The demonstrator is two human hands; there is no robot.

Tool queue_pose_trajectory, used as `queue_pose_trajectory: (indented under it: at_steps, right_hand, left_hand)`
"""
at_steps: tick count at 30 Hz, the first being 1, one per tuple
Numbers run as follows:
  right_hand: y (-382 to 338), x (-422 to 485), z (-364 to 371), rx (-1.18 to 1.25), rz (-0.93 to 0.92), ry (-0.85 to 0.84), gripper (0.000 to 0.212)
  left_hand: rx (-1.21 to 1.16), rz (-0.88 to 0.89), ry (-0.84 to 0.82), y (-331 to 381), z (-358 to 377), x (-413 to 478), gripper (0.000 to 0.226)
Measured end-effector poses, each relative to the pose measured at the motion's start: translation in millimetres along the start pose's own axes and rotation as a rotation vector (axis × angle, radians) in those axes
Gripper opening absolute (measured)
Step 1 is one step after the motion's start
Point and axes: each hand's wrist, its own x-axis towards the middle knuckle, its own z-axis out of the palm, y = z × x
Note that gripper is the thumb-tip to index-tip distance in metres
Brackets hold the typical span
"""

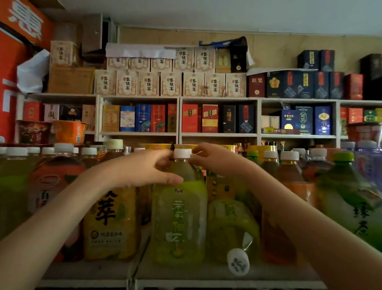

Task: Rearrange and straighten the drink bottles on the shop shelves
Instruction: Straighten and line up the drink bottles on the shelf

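Here, green bottle (179,211) upright between left hand (146,168) and right hand (209,157).

A single wide-angle view from the person's head faces straight into the shop shelves, tilted slightly upward so the ceiling shows. It sits close to the near shelf (196,281), whose bottles fill the lower frame, with straight edges bowed by the lens.
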Motion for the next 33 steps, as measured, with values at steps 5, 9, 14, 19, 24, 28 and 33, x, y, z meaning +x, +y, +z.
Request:
queue_pose_trajectory:
  at_steps: [5, 9, 14, 19, 24, 28, 33]
  right_hand:
    - [-1, -72, -19, -0.297, -0.065, -0.233, 0.027]
    - [-7, -109, -5, -0.387, -0.006, -0.457, 0.039]
    - [-8, -143, 6, -0.558, -0.011, -0.432, 0.087]
    - [-12, -161, 21, -0.853, -0.231, -0.244, 0.056]
    - [-15, -149, -15, -0.649, -0.162, -0.219, 0.043]
    - [-12, -107, -54, -0.422, -0.165, 0.007, 0.028]
    - [-3, -57, -61, -0.543, -0.060, -0.027, 0.029]
  left_hand:
    - [0.364, 0.181, 0.422, 7, 39, -12, 0.091]
    - [0.786, 0.562, 0.492, 11, 67, -6, 0.052]
    - [0.885, 0.585, 0.321, 16, 90, -4, 0.038]
    - [0.907, 0.564, 0.217, 16, 86, -6, 0.042]
    - [0.838, 0.550, 0.224, 23, 82, -12, 0.054]
    - [0.766, 0.338, 0.301, 35, 79, -6, 0.079]
    - [0.855, 0.284, 0.417, 44, 76, 14, 0.061]
